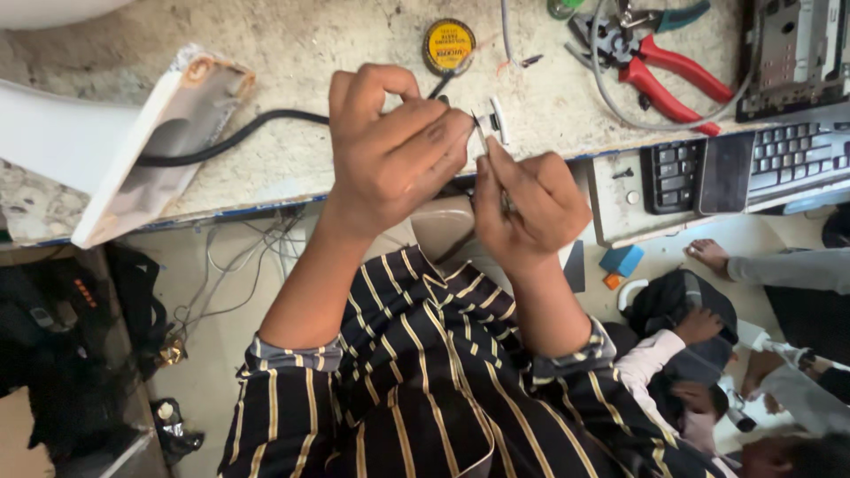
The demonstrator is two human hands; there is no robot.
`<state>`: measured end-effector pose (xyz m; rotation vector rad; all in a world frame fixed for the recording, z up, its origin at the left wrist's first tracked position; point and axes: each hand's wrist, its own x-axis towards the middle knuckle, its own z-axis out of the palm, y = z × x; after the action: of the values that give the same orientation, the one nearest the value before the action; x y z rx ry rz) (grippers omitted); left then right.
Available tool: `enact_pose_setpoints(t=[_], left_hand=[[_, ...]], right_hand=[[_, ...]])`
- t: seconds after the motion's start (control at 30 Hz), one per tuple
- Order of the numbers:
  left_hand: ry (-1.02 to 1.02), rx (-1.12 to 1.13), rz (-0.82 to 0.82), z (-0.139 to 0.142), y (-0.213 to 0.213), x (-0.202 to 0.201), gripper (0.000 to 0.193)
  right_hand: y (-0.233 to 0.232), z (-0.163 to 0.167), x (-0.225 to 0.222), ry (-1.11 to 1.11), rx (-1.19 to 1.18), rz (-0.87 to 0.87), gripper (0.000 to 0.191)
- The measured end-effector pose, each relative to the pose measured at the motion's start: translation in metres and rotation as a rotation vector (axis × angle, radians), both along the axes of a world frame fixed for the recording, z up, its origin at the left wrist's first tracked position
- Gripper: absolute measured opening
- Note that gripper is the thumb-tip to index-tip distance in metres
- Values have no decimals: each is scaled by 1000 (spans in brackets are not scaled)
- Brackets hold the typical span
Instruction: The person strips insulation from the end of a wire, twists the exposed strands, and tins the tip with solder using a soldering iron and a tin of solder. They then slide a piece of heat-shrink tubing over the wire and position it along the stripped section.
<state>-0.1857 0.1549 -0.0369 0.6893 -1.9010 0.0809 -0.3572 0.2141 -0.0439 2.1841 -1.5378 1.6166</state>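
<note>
Worn stone-look bench (292,53), edge running left-right; pliers with red handles (664,75), round yellow tin (449,47), black keyboard (779,159) at far side. Both hands raised above bench edge. Left hand (390,155) closed in pinch on small white part (496,119), black cable (230,137) trailing left from there. Right hand (529,199) just below-right, fingers shut on thin tool, mostly hidden. Part sits just beyond right fingertips, between hands; long axis roughly upright, slightly tilted. White, small, flat-faced, with dark slit; detail too fine to tell.

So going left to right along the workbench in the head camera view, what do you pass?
White tilted panel → black cable → round yellow tin → red-handled pliers → black keypad → keyboard.
</note>
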Motion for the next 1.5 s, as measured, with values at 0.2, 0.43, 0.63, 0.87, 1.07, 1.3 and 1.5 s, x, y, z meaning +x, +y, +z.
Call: enact_pose_setpoints(t=[0.2, 0.43, 0.63, 0.87, 1.07, 1.3, 1.5], left_hand=[[7, 33, -44, 3, -1, -10, 27], [20, 98, -29, 2, 5, -14, 28], [85, 142, 24, 16, 22, -18, 25], [161, 261, 33, 20, 30, -10, 14], [170, 286, 16, 30, 47, 0, 12], [109, 283, 23, 29, 33, -1, 13], [84, 273, 33, 26, 29, -19, 14]], right_hand=[[-7, 1, -11, 31, 12, -2, 29], [0, 6, -14, -13, -9, 8, 27], [7, 14, -12, -88, -31, 40, 26], [-16, 13, -75, 240, -214, -211, 26], [-81, 44, -151, 452, -173, -310, 22], [-103, 40, -142, 619, -246, -458, 25], [-65, 39, -100, 211, -31, 392, 19]])
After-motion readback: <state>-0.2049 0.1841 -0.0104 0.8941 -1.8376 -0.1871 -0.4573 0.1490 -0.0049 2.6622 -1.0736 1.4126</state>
